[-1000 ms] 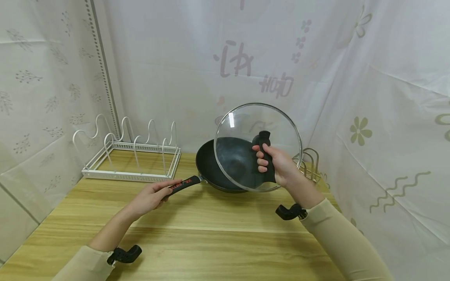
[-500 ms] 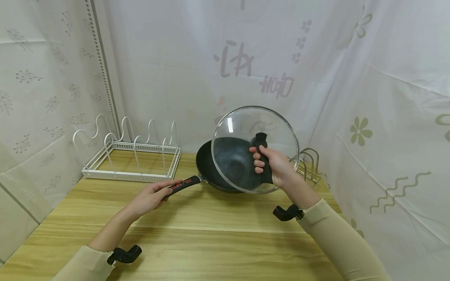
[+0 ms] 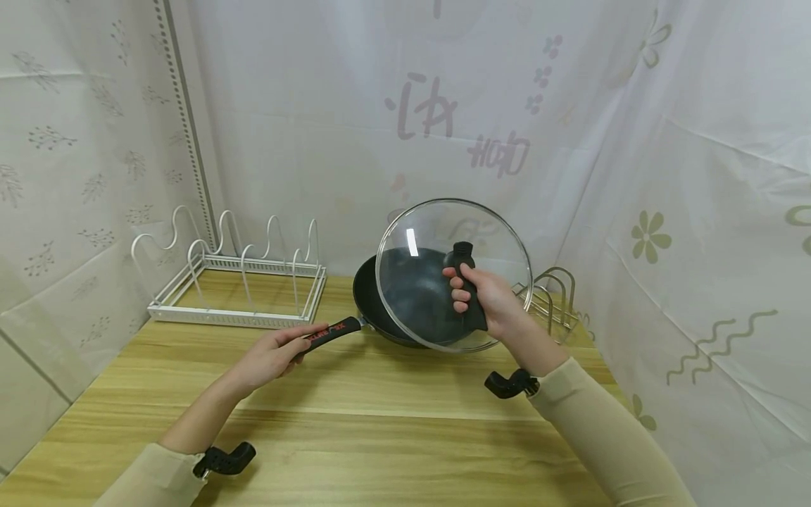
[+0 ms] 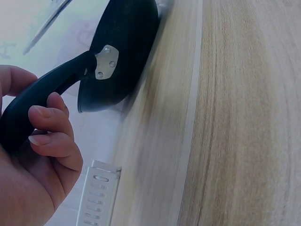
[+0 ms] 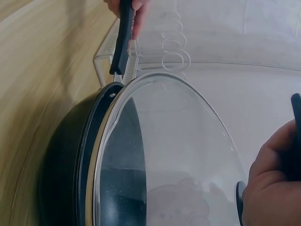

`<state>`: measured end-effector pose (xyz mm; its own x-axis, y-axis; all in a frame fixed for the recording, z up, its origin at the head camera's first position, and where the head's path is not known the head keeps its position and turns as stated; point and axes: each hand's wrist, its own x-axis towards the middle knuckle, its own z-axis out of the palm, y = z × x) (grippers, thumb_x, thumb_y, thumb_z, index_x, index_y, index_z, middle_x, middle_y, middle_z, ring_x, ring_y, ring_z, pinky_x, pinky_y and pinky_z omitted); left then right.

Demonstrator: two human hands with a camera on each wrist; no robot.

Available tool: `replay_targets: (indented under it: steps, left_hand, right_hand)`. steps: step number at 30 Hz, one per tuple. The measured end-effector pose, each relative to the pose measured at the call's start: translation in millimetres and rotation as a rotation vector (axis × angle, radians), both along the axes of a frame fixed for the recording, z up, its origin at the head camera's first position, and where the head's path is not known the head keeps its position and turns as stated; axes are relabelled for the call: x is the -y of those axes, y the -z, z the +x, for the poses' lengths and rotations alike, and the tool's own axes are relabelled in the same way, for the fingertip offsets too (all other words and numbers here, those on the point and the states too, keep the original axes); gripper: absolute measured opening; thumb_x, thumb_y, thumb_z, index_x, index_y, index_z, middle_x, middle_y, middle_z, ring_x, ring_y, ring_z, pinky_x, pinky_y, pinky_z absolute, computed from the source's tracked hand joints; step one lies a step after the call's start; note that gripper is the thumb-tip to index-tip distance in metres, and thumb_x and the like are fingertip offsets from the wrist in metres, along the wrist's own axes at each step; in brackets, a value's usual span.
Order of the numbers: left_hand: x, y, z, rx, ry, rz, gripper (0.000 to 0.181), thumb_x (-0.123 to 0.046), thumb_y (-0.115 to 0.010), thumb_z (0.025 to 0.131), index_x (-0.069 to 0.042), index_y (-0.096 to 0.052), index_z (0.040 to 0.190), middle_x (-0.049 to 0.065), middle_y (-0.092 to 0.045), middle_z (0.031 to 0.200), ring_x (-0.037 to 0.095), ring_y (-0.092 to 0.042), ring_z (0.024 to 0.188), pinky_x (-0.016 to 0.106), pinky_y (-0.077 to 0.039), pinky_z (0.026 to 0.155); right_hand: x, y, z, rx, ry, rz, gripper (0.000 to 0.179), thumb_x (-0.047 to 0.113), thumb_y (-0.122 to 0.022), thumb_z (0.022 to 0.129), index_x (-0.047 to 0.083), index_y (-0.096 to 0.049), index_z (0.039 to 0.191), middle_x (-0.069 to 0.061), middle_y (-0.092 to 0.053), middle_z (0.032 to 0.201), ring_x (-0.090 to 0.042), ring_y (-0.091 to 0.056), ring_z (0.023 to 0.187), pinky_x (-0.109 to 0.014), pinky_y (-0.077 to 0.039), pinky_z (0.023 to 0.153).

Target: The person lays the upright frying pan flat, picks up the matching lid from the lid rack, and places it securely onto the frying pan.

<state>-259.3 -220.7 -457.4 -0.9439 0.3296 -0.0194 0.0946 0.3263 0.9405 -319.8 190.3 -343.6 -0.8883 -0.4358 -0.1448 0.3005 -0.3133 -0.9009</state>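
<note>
A dark wok (image 3: pixel 367 290) stands on the wooden table, its long black handle (image 3: pixel 336 331) pointing toward the front left. My left hand (image 3: pixel 271 358) holds that handle; the left wrist view shows the fingers curled beneath it. Above the wok, a clear glass lid (image 3: pixel 437 222) with a metal rim is tilted up, facing me. My right hand (image 3: pixel 491 301) grips the lid's upright black knob handle (image 3: pixel 463 251), fingers wrapped round it. In the right wrist view the lid's rim (image 5: pixel 96 188) lies close along the wok's edge (image 5: pixel 80 174); whether they touch I cannot tell.
At the back left sits a white wire rack (image 3: pixel 218 316) with tall looped dividers. A smaller gold-toned wire rack (image 3: pixel 573 285) stands at the back right, partly behind the lid and right arm. Patterned white curtains (image 3: pixel 304 141) enclose the table (image 3: pixel 380 451) on three sides.
My right hand has brought the lid slightly left and down over the wok. More of the gold-toned rack shows now. The left hand and the wok have stayed put.
</note>
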Motion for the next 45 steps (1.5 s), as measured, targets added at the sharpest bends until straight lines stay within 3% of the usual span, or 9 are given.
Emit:
replay_targets:
  steps: [14, 26, 45]
  left_hand:
    - [-0.3, 0.0, 0.2, 0.002, -0.004, -0.001, 0.047, -0.021, -0.053, 0.114, -0.011, -0.058, 0.16, 0.01, -0.055, 0.085, 0.008, -0.037, 0.059, 0.022, -0.031, 0.051]
    - [-0.6, -0.4, -0.1, -0.005, 0.001, 0.001, 0.047, -0.021, -0.053, 0.114, -0.009, -0.057, 0.16, 0.012, -0.056, 0.086, 0.007, -0.038, 0.058, 0.022, -0.032, 0.051]
    - [0.4, 0.3, -0.7, -0.004, 0.008, 0.004, 0.047, -0.021, -0.053, 0.115, -0.01, -0.057, 0.161, 0.013, -0.057, 0.087, 0.008, -0.038, 0.059, 0.023, -0.032, 0.051]
  right_hand:
    - [14, 2.0, -7.4, 0.026, 0.018, 0.0, 0.037, 0.036, -0.033, 0.121, 0.007, -0.051, 0.134, 0.004, -0.047, 0.088, -0.006, -0.04, 0.058, -0.019, -0.041, 0.052]
    - [23, 4.7, -22.9, 0.092, 0.013, -0.069, 0.036, 0.034, -0.032, 0.121, 0.006, -0.047, 0.138, 0.003, -0.048, 0.089, -0.006, -0.04, 0.057, -0.018, -0.042, 0.049]
    - [31, 17.2, -47.8, 0.177, 0.091, -0.063, 0.035, 0.029, -0.034, 0.121, 0.001, -0.049, 0.135, 0.001, -0.047, 0.087, -0.005, -0.039, 0.056, -0.016, -0.041, 0.048]
